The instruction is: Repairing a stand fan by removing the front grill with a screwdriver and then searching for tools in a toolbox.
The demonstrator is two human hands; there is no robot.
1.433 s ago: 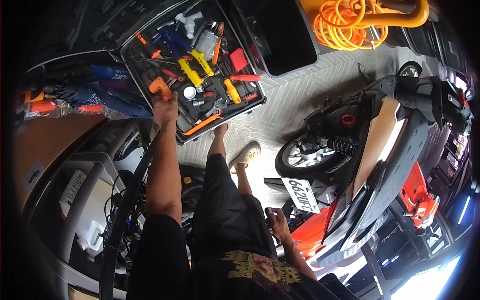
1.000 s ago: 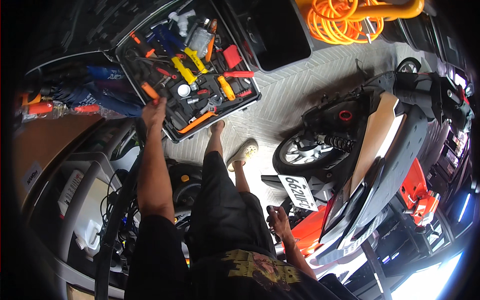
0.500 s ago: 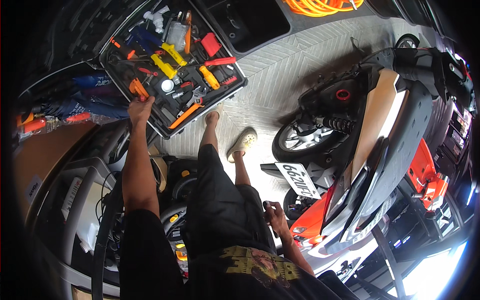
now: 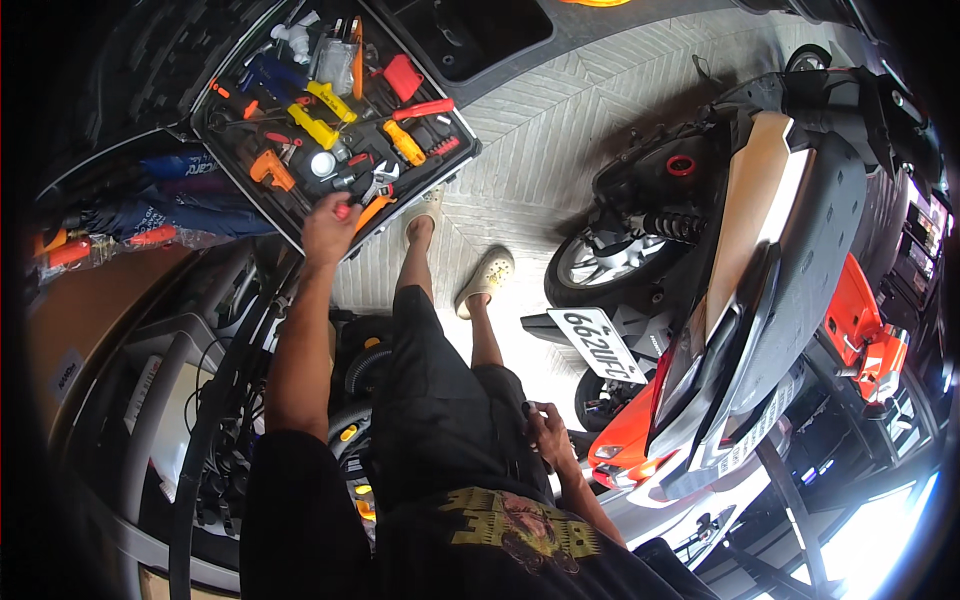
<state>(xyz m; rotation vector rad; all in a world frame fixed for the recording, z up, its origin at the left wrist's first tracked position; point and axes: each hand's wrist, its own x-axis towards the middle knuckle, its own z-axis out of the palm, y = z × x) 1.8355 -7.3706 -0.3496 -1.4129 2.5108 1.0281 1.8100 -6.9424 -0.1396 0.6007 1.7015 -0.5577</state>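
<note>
left hand (image 4: pixel 327 228) on red-handled tool (image 4: pixel 345 210)

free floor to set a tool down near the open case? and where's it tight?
Bare patterned floor lies between the open tool case and the scooter's rear wheel, running past the sandalled feet. Crowded: inside the case, tools packed edge to edge where the left hand reaches; cables and gear on the person's left. Right hand rests at the hip.
</note>
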